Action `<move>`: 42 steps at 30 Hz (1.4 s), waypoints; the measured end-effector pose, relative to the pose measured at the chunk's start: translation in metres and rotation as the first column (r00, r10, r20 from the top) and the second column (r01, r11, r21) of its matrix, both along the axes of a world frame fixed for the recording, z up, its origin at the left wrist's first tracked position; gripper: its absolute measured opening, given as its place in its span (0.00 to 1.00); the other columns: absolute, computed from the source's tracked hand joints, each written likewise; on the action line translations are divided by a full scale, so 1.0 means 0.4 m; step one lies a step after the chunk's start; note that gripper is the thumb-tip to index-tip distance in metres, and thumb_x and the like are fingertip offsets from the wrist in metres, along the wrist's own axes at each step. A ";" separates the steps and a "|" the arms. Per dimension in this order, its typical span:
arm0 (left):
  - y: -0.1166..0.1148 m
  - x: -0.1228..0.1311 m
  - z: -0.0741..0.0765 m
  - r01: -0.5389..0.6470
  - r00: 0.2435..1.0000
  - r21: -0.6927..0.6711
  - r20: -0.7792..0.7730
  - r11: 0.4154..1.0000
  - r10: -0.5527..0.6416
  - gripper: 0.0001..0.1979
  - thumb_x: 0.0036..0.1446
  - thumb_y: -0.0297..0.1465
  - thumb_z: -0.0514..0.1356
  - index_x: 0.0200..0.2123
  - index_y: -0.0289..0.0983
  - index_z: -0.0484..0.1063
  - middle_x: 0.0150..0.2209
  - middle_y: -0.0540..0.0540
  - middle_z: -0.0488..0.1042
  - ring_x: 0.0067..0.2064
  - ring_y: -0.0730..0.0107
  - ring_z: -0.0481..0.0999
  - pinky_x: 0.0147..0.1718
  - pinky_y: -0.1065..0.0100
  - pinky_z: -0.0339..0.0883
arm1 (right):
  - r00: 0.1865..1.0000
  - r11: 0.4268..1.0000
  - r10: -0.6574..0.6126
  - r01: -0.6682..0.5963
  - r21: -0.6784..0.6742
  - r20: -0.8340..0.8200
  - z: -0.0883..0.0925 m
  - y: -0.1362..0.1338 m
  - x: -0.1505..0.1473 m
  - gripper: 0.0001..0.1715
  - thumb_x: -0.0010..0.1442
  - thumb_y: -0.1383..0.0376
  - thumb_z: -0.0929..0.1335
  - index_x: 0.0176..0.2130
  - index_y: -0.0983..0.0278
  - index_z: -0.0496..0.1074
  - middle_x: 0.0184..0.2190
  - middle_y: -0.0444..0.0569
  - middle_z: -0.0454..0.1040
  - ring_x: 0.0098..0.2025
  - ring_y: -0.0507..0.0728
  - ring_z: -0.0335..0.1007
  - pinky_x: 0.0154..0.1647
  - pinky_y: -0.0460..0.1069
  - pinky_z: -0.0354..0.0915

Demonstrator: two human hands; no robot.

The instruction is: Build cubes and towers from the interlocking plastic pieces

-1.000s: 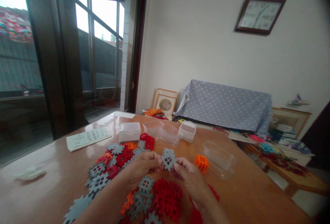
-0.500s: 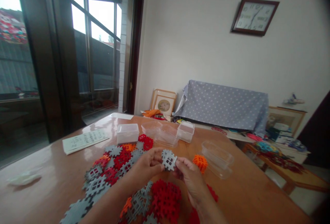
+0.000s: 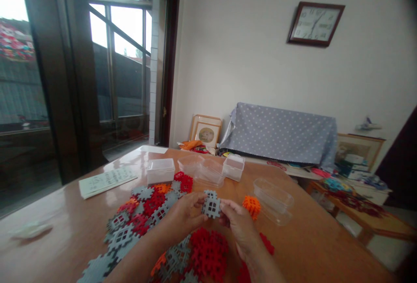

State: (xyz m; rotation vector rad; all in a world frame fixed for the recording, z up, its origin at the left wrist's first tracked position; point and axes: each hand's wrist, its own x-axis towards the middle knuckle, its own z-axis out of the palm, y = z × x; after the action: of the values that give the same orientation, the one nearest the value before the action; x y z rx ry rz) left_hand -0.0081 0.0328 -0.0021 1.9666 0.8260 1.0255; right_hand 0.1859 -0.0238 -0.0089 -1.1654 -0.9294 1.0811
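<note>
Between my two hands, above the table, a grey interlocking block piece with notched edges and a window-like grid is held up. My left hand pinches its left side, and my right hand grips the right side with thumb and fingers. Below them lies a cluster of joined red blocks. Grey blocks lie beside it, partly behind my left forearm. An orange block cube stands just beyond my right hand.
A heap of grey, red and orange blocks spreads over the wooden table on the left. Clear plastic boxes stand at the back, with an open clear container at right. Paper sheets lie far left.
The grey piece has turned slightly in my hands, its window grid now facing me more squarely. Both hands keep their hold, and the view has shifted a little.
</note>
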 end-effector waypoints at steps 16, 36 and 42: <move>0.138 0.034 -0.034 0.021 0.989 -0.208 0.147 0.978 0.010 0.25 0.46 0.34 0.70 0.48 0.33 0.76 0.48 0.38 0.80 0.51 0.53 0.78 0.55 0.56 0.67 | 0.979 0.983 -0.186 0.186 -0.007 -0.082 -0.015 0.015 0.032 0.23 0.52 0.49 0.72 0.39 0.63 0.77 0.26 0.46 0.77 0.29 0.54 0.72 0.31 0.47 0.66; 0.176 0.066 -0.040 0.271 0.962 -0.309 0.106 0.912 -0.250 0.17 0.48 0.32 0.68 0.43 0.32 0.77 0.41 0.42 0.81 0.44 0.59 0.78 0.45 0.63 0.68 | 0.977 0.981 -0.193 0.194 0.003 -0.087 -0.004 0.012 0.027 0.22 0.54 0.51 0.71 0.38 0.66 0.76 0.25 0.46 0.77 0.28 0.52 0.70 0.31 0.46 0.64; 0.173 0.064 -0.037 0.224 0.975 -0.301 0.069 0.927 -0.213 0.18 0.47 0.35 0.69 0.42 0.32 0.77 0.42 0.41 0.81 0.46 0.56 0.78 0.47 0.61 0.68 | 0.980 0.985 -0.174 0.174 -0.009 -0.100 -0.010 0.014 0.030 0.22 0.55 0.51 0.71 0.40 0.65 0.75 0.26 0.45 0.76 0.28 0.53 0.70 0.32 0.46 0.64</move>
State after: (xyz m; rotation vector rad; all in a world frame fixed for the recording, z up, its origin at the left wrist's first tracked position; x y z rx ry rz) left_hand 0.0174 0.1021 -0.0167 1.7234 0.6824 0.7483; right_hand 0.1978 -0.0182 -0.0130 -1.1591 -0.7344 0.9886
